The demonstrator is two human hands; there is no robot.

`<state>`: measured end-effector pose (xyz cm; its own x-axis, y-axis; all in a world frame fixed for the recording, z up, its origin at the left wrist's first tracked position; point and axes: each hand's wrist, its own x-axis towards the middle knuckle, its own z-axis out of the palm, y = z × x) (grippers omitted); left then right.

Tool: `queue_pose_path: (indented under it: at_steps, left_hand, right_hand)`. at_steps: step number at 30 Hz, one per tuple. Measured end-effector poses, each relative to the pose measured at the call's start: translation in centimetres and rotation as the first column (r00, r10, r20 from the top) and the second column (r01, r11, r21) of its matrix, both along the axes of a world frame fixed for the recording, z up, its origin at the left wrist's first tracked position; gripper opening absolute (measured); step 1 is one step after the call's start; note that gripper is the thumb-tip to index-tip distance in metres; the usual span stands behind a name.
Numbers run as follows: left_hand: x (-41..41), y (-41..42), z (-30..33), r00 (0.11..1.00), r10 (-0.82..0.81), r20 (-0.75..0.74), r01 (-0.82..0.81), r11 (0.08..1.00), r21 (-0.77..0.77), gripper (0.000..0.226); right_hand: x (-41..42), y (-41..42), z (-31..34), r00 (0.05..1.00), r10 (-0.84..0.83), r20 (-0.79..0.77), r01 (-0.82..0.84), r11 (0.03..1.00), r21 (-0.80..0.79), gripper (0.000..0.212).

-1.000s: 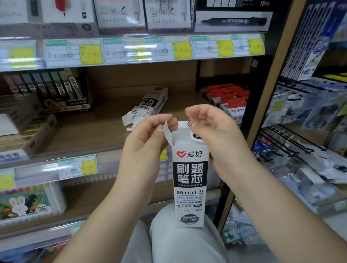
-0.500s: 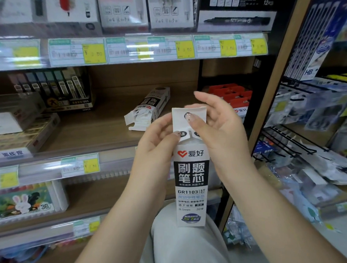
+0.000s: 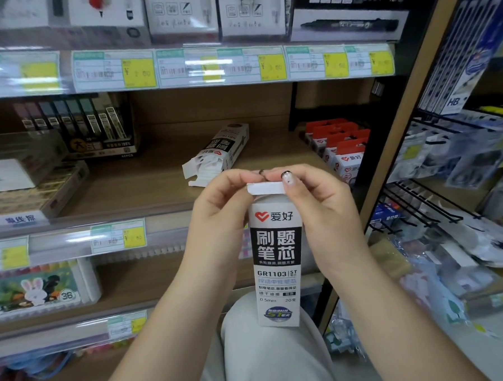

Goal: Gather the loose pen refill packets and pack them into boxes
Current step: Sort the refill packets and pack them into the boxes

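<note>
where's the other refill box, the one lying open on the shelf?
In the head view the open refill box lies on its side on the middle wooden shelf, centre frame, just behind the hands, between the lead display and the red-topped packs.

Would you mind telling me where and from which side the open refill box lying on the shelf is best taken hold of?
Grip the open box across its long sides near the middle, coming from above and in front. It lies flat with its open flaps toward the shelf edge, so a mid-body hold probably keeps the mouth from tipping and avoids the loose flaps. Both the left hand and the right hand hold another box.
</note>
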<state>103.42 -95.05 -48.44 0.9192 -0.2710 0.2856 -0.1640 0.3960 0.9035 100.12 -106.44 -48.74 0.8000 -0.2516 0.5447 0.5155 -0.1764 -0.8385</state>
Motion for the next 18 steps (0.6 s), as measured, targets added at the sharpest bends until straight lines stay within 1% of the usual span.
queue_pose_path:
  at_steps: [4,6,9,14,18]
  left_hand:
    - [-0.1,0.1,-0.3,1.000,-0.016,0.000,0.016,1.000,-0.023,0.029]
    - [-0.2,0.2,-0.6,0.999,-0.041,0.015,0.042,0.998,-0.045,0.027]
    - [-0.3,0.1,-1.2,0.996,-0.036,0.079,0.038,0.999,-0.032,0.017]
    - [-0.1,-0.2,-1.7,0.994,0.006,0.110,-0.005,1.000,-0.002,0.017]
    - [-0.1,-0.2,-2.0,0.991,0.030,0.133,-0.031,0.999,0.008,0.018]
  right_hand:
    - [-0.1,-0.2,-0.3,0.999,-0.017,0.039,0.019,0.999,-0.048,0.016]
    - [-0.2,-0.4,-0.5,0.999,-0.007,0.053,0.010,0.999,-0.053,0.018]
    - [-0.3,-0.7,-0.6,0.998,0.013,0.066,-0.011,0.999,-0.033,0.019]
    - [-0.4,-0.9,-0.9,0.999,0.037,0.035,-0.038,0.999,0.039,0.019]
    - [-0.4,-0.9,-1.1,0.999,0.043,0.029,-0.044,0.999,0.032,0.019]
